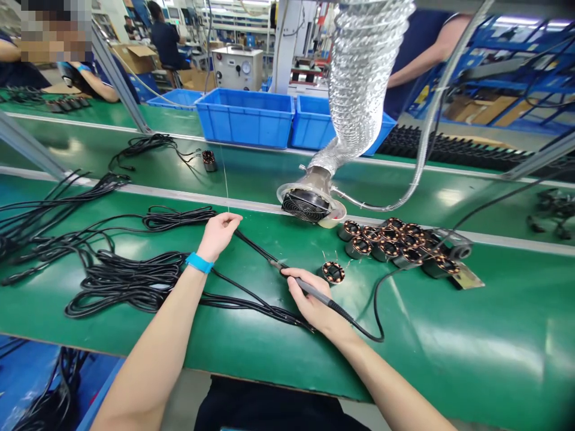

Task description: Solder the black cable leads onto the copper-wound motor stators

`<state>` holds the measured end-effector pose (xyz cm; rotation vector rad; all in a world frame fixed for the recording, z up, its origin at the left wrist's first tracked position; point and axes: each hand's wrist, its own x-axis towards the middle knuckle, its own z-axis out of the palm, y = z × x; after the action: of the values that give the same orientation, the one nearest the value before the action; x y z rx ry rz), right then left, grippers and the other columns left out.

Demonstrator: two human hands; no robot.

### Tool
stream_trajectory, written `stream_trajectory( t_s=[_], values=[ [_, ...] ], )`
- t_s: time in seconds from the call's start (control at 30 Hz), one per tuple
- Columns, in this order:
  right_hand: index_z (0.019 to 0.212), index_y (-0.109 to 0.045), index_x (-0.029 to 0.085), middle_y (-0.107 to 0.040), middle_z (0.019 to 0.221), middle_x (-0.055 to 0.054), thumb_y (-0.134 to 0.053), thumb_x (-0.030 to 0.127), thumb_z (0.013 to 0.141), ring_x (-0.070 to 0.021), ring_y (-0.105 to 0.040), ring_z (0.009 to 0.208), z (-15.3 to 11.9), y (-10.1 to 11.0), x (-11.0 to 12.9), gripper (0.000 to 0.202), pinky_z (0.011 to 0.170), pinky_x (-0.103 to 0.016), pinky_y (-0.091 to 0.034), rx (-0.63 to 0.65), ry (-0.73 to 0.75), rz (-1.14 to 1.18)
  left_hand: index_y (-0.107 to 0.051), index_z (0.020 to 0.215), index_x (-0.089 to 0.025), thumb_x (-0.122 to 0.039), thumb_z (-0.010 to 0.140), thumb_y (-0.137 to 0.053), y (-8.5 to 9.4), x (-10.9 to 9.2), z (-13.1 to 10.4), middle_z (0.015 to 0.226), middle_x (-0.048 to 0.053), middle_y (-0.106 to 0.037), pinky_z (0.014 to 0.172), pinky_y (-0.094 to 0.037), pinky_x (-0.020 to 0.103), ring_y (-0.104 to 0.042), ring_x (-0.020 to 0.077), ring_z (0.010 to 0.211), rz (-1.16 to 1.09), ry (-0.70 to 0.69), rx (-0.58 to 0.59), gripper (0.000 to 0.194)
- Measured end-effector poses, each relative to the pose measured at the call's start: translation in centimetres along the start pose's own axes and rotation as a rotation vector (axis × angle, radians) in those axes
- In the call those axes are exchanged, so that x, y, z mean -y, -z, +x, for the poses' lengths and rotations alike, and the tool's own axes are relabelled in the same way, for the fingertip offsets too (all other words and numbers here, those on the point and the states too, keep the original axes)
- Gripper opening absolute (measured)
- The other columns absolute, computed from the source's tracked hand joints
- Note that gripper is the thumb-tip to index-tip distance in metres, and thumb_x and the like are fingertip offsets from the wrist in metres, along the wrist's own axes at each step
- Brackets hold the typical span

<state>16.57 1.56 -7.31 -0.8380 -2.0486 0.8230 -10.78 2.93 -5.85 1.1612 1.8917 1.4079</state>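
My left hand (221,232), with a blue band on its wrist, pinches a thin wire (226,179) that runs upward from the fingertips. In my right hand (312,299) is a soldering iron (314,291), its tip pointing left towards black cables (254,244) on the green bench. Whether the tip touches them is too small to tell. Just right of the iron stands a single round motor stator (333,273) with copper windings. A group of similar stators (389,248) sits further right, beside the iron's stand (460,246).
A fan hood (305,203) on a silver duct (359,72) hangs above the bench. Coiled black cables (130,278) lie at the left. Blue bins (246,120) stand behind. Another stator (209,160) rests on the far strip. Several people are across the bench.
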Motion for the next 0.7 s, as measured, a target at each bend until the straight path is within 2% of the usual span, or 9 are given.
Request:
stream_trajectory(
  t_s=[0.13,0.2,0.27,0.33,0.47,0.6,0.7],
  values=[
    [0.1,-0.07,0.02,-0.074,0.087,-0.005,-0.051,0.029,0.093,-0.0178,-0.07,0.078,0.3,0.4,0.6,0.022,0.079,-0.03,-0.056,-0.05,-0.121,0.01,-0.071,0.096,-0.015,-0.031,0.081,-0.054,-1.0,-1.0,-1.0,0.074,0.002,-0.062,0.053,-0.039,0.023,-0.05,0.0118,0.059,-0.099,0.056,0.119,0.028],
    [0.102,-0.07,0.019,-0.073,0.083,-0.005,-0.05,0.03,0.093,-0.0182,-0.07,0.077,0.4,0.5,0.7,0.024,0.078,-0.031,-0.056,-0.057,-0.167,0.007,-0.068,0.093,-0.015,-0.03,0.085,-0.048,-1.9,-1.2,-1.5,0.073,0.002,-0.059,0.051,-0.039,0.023,-0.047,0.0109,0.056,-0.108,0.058,0.181,0.027],
    [0.103,-0.07,0.019,-0.072,0.08,-0.004,-0.049,0.032,0.094,-0.0182,-0.069,0.075,0.5,0.4,0.6,0.026,0.077,-0.031,-0.056,-0.056,-0.201,0.004,-0.066,0.09,-0.016,-0.03,0.088,-0.044,-2.8,-1.1,-2.0,0.084,0.004,-0.059,0.052,-0.042,0.024,-0.049,0.0108,0.057,-0.056,-0.005,0.228,0.026],
    [0.104,-0.069,0.019,-0.071,0.08,-0.004,-0.049,0.032,0.094,-0.0179,-0.069,0.074,0.5,0.3,0.4,0.026,0.075,-0.03,-0.056,-0.052,-0.228,0.003,-0.065,0.087,-0.016,-0.029,0.091,-0.042,-3.6,-1.0,-2.4,0.097,0.007,-0.06,0.06,-0.047,0.027,-0.055,0.013,0.066,0.045,-0.139,0.253,0.027],
    [0.104,-0.069,0.02,-0.07,0.078,-0.004,-0.049,0.034,0.094,-0.0174,-0.068,0.071,0.5,0.1,0.1,0.026,0.072,-0.03,-0.056,-0.064,-0.256,0.002,-0.066,0.085,-0.018,-0.024,0.095,-0.04,-4.4,-1.0,-3.0,0.097,0.007,-0.062,0.083,-0.047,0.031,-0.06,0.019,0.092,0.254,-0.408,0.203,0.028],
    [0.105,-0.069,0.021,-0.069,0.076,-0.003,-0.049,0.035,0.094,-0.0164,-0.066,0.066,0.4,0.4,0.3,0.027,0.068,-0.029,-0.055,-0.114,-0.261,0.019,-0.067,0.1,-0.021,-0.03,0.099,-0.039,-4.3,-1.0,-3.7,0.092,0.006,-0.07,0.074,-0.043,0.027,-0.064,0.019,0.084,0.472,-0.484,0.116,0.03],
    [0.105,-0.069,0.022,-0.068,0.075,-0.002,-0.049,0.037,0.094,-0.0148,-0.063,0.059,0.9,1.4,0.6,0.027,0.063,-0.028,-0.053,-0.151,-0.259,0.036,-0.067,0.108,-0.025,-0.036,0.098,-0.041,-4.5,-1.1,-3.6,0.083,0.005,-0.072,0.066,-0.038,0.027,-0.065,0.0192,0.073,0.585,-0.484,0.112,0.03]
  ],
)
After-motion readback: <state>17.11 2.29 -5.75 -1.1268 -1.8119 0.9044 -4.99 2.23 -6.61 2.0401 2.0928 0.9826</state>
